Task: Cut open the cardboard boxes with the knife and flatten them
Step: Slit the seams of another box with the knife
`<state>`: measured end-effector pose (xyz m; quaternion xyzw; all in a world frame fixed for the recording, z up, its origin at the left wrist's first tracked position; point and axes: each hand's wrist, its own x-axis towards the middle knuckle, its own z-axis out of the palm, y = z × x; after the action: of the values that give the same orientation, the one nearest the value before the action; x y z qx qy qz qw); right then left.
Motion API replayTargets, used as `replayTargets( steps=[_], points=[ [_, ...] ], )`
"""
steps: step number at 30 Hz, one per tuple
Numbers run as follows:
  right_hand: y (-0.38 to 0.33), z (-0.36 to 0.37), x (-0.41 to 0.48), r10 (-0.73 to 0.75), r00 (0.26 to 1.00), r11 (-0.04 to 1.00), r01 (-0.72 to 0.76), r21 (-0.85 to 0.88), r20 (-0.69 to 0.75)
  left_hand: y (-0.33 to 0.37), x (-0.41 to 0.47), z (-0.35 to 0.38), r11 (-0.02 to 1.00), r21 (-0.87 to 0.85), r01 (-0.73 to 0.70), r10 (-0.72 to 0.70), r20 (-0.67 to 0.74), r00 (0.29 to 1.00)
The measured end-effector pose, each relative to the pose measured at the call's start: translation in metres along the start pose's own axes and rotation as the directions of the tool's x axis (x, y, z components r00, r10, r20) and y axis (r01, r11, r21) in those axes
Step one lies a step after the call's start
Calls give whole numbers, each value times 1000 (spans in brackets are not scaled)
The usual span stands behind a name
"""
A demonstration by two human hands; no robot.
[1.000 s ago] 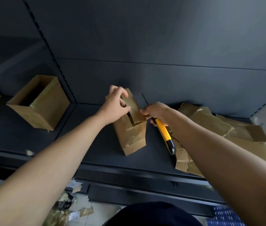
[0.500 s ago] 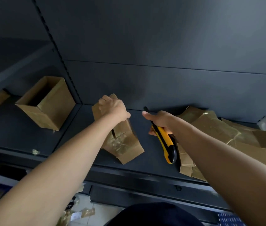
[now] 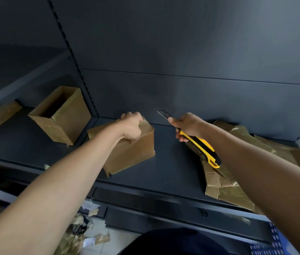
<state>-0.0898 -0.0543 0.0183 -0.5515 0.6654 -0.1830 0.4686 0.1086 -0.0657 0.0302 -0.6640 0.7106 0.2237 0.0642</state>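
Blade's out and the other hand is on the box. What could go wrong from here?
1. The knife in the right hand has its blade extended, and the left hand grips the top of the box close by; a slip could reach those fingers.
2. The box sits with a corner near the front edge of the shelf; cutting pressure might push it off.
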Motion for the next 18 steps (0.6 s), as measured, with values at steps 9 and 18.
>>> replayTargets(
  steps=[9, 18],
  points=[
    [-9, 4, -7, -70, 994, 924, 96, -370, 82, -15, -6, -1, 943, -205, -262, 274, 30, 961],
    [-17, 0, -6, -35, 971, 849, 153, -507, 235, -23, -3, 2, 923, -218, -316, 332, 39, 942]
  ],
)
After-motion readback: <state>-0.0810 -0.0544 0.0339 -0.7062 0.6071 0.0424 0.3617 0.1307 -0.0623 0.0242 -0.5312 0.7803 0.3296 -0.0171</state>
